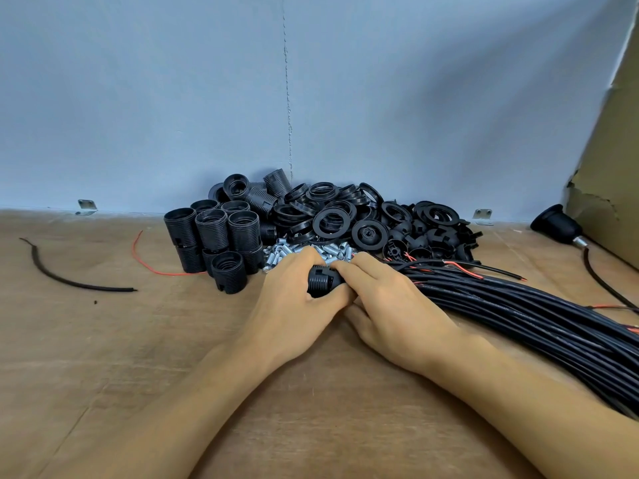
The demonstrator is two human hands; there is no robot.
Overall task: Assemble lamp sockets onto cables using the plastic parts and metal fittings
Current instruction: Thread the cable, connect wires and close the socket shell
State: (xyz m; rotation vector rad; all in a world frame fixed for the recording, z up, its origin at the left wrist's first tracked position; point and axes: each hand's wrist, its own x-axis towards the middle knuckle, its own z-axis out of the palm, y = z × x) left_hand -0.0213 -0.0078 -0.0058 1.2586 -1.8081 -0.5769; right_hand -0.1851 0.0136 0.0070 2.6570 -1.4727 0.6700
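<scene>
— Socket: where is it?
— The black ribbed plastic socket barrel [323, 281] lies on its side between both hands, low over the brown wooden counter [138, 340], near the middle of the view.
— How do the hands hold it?
— The left hand [297, 302] curls its fingers over the top, thumb on the near side. The right hand [383, 302] pinches the barrel's right end with fingertips and thumb. The two thumbs touch.
— What lies nearest?
— Just behind the fingers is a heap of small silver metal threaded fittings [311, 252]. Beside the right hand, a thick bundle of black cables [518, 305] runs off to the right, with red and black wire ends showing.
— And further out?
— Left of the fittings are stacked black threaded socket barrels [212, 233]. Behind them is a pile of flat black plastic rings [332, 216], and to the right are black domed plastic caps [425, 243], all against the blue-grey wall [173, 98].
— The edges?
— Far right, an assembled black lamp socket on its cable [556, 224] lies beside a brown cardboard sheet [615, 160]. To the left lie a loose red wire [166, 273] and a short curved piece of black cable [103, 288], well apart from the hands.
</scene>
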